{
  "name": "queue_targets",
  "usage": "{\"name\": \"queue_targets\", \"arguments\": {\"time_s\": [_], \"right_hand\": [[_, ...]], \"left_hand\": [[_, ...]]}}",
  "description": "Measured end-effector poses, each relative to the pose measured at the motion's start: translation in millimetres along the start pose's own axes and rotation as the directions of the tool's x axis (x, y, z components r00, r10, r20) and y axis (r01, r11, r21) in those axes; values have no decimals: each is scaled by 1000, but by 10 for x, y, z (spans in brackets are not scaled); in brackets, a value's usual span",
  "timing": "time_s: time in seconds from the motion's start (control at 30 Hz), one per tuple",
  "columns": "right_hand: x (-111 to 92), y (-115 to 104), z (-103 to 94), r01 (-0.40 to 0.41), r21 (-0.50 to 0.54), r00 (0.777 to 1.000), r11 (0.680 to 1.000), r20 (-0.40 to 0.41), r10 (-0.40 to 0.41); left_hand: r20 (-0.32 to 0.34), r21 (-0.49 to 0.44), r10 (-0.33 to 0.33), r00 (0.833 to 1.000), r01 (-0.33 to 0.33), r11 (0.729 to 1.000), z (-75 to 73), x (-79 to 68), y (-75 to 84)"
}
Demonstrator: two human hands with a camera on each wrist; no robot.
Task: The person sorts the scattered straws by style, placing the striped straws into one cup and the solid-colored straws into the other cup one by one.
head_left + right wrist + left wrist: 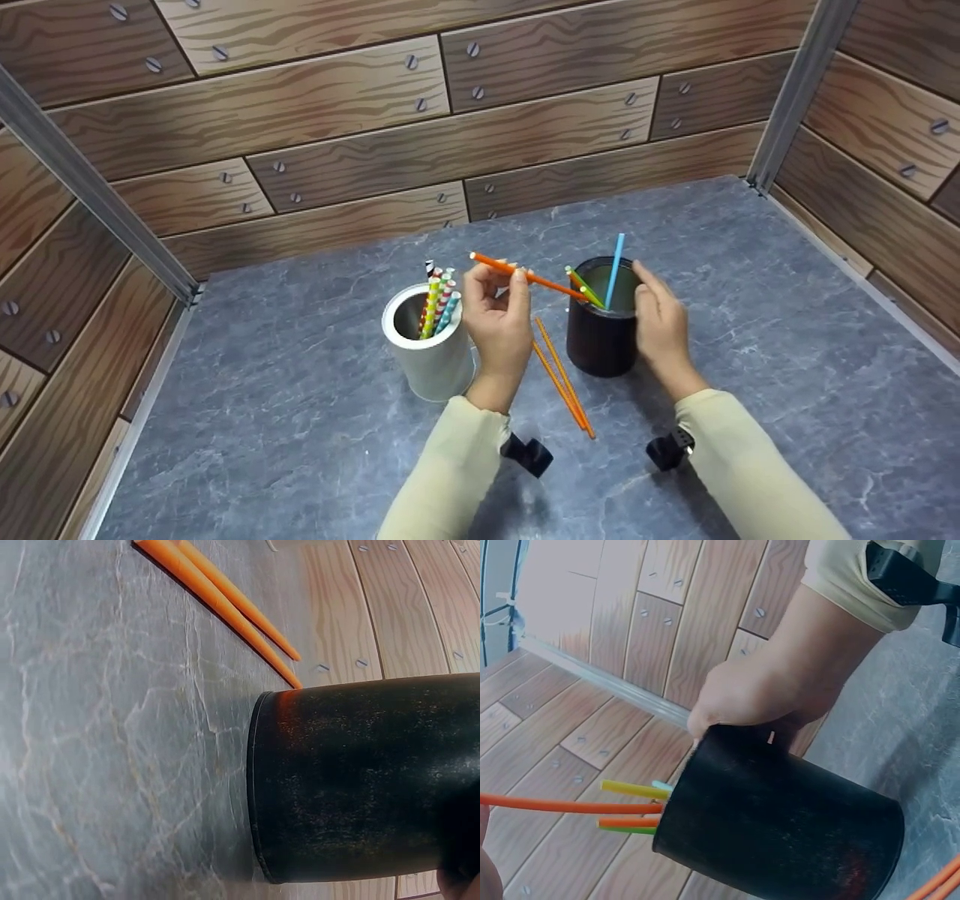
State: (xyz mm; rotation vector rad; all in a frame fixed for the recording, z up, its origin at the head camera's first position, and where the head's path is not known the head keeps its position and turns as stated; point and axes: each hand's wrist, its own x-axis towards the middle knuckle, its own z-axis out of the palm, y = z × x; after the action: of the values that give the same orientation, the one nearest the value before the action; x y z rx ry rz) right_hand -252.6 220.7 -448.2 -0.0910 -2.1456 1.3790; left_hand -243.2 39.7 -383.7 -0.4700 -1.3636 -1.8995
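My left hand (501, 311) pinches a plain orange straw (551, 283) between thumb and fingers, held slanting down to the right. The straw's lower end lies right at the rim of a black cup (602, 341). Inside that cup stand a blue straw (615, 270) and a few green, yellow and orange ones. On the cup's right side, my right hand (664, 322) grips it near the rim; the left wrist view shows this hand (757, 694) at the black wall (780, 810). Two orange straws (559, 375) lie on the table between the cups.
Left of my left hand stands a white cup (439, 367) with several patterned paper straws (435, 307). The grey marbled table (262, 420) is bordered by wood-print walls (360, 142) and metal corner posts (795, 90).
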Motion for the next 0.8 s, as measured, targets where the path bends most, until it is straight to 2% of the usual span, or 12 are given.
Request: {"name": "queue_targets", "arguments": {"time_s": [0.17,0.3,0.5,0.57,0.8], "right_hand": [[0,-5,9,-2,2,1000,1000,-5,2],[0,2,6,-4,0,1000,1000,-8,4],[-2,4,17,-10,5,1000,1000,-5,10],[-4,1,18,-13,1,1000,1000,-6,13],[7,-1,9,-12,-4,1000,1000,-20,12]], "left_hand": [[7,10,21,1000,-21,1000,9,-40,-67],[45,43,20,999,-22,999,39,-96,-124],[118,162,36,992,-55,985,89,-181,-273],[133,196,31,991,-56,979,107,-209,-319],[170,228,-1,985,-39,973,191,-299,-426]]}}
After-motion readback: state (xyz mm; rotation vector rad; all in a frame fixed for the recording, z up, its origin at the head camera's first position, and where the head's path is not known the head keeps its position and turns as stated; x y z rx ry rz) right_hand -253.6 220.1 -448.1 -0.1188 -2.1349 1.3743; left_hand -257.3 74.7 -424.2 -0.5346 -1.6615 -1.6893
